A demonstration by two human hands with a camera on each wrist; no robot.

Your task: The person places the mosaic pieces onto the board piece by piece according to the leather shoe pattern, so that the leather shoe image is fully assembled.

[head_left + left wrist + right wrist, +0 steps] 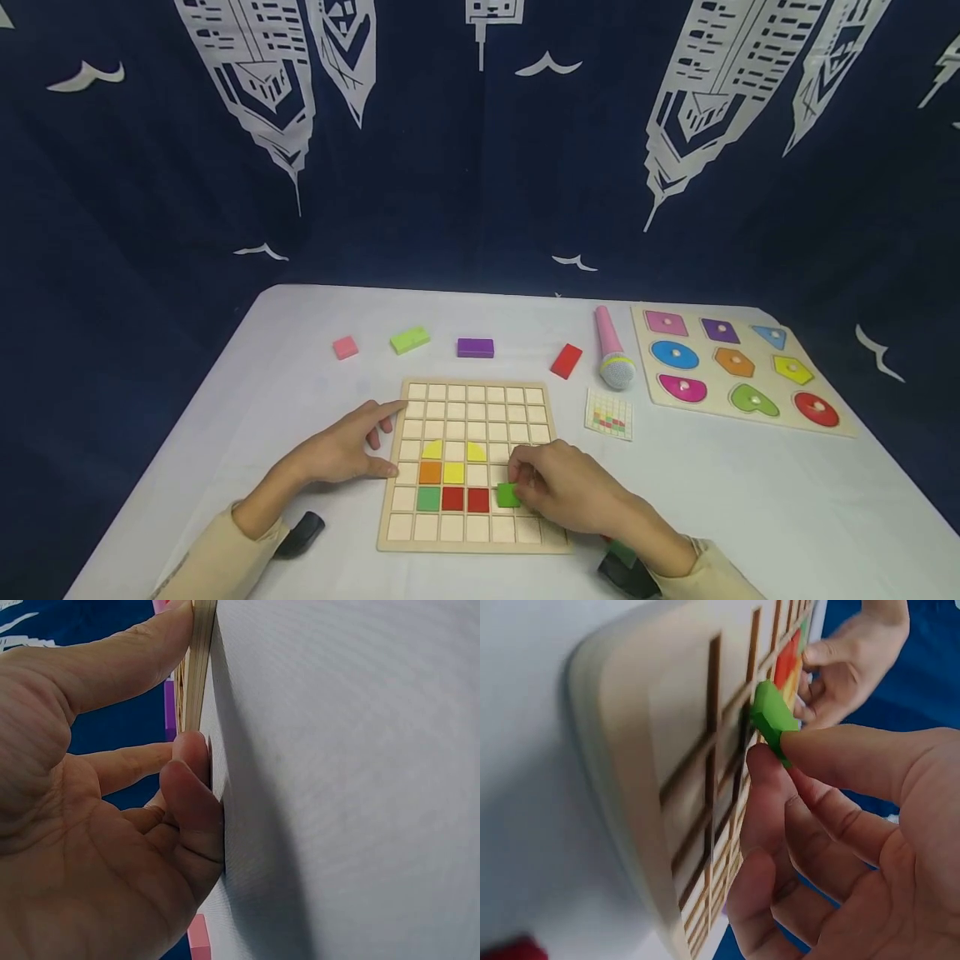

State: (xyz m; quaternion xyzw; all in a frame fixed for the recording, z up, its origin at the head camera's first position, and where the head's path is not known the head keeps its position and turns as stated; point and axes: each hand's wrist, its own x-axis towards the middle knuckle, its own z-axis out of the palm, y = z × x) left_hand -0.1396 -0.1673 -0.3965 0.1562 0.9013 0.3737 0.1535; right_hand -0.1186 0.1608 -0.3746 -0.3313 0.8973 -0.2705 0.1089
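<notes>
Between thumb and fingertips my right hand (566,487) pinches a bright green square tile (507,496). The tile is just over the lower right cells of a wooden grid board (472,547); in the right wrist view it is tilted. My left hand (337,447) touches the board's left edge with an outstretched index finger and thumb, the other fingers loosely bent. Lying in cells are a teal tile (428,499), two red tiles (452,499), an orange tile (430,472), a yellow square (453,472) and two yellow rounded pieces (476,452).
Behind the board lie a pink block (345,347), a lime block (409,339), a purple block (476,348) and a red block (566,361). To the right are a pattern card (609,414), a toy microphone (617,367) and a shape puzzle board (757,385).
</notes>
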